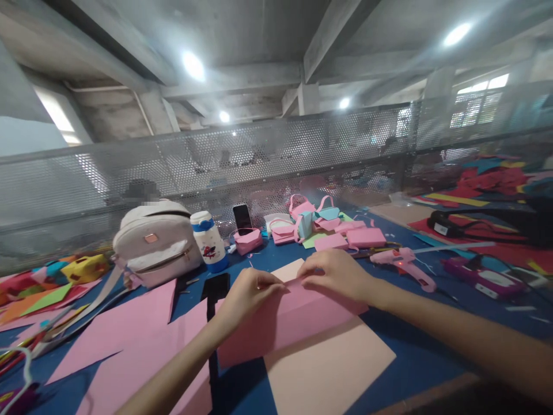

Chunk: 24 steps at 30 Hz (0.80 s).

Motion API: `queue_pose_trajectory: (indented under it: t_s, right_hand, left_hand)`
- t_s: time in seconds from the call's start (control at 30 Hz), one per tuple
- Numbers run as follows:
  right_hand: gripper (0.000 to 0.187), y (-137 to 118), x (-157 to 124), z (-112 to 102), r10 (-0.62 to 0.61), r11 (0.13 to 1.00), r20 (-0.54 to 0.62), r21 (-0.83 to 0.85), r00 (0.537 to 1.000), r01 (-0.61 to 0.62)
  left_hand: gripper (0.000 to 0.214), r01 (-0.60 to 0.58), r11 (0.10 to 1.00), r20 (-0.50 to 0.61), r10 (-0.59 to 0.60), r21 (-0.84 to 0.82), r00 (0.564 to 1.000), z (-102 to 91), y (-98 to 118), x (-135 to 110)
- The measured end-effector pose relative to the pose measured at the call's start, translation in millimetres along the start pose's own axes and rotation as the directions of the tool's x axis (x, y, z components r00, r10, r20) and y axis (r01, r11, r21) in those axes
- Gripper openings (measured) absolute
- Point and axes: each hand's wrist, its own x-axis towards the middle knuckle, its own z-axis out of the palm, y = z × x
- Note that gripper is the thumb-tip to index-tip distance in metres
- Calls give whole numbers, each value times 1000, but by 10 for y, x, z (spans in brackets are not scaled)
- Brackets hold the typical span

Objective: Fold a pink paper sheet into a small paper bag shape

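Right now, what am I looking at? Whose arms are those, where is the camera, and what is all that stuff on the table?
The camera sits on a person's head and looks down, so the two arms are that person's own. There is no machine. The left hand and the right hand both hold the folded top edge of a pink paper, which lies on a peach sheet on a blue table. Behind it stand a white backpack, a bottle, a propped-up phone and small pink paper bags. A pink glue gun lies to the right.
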Motion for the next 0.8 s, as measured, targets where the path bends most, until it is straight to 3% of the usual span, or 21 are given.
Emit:
queue_pose_trajectory:
  t_s: [0.13,0.33,0.8]
  right_hand:
    - [9,-50,42,97,-4,996,23,91,1000,2]
    - [10,111,89,137,83,961,55,259,995,-94]
    - [15,188,98,172,54,952,77,296,996,-74]
  left_hand:
    - [29,-8,999,-4,8,44,1000,98,-20,44]
    - [29,8,1000,-29,-8,18,1000,108,-115,21]
    - [28,26,1000,-24,-26,15,999,122,-98,-17]
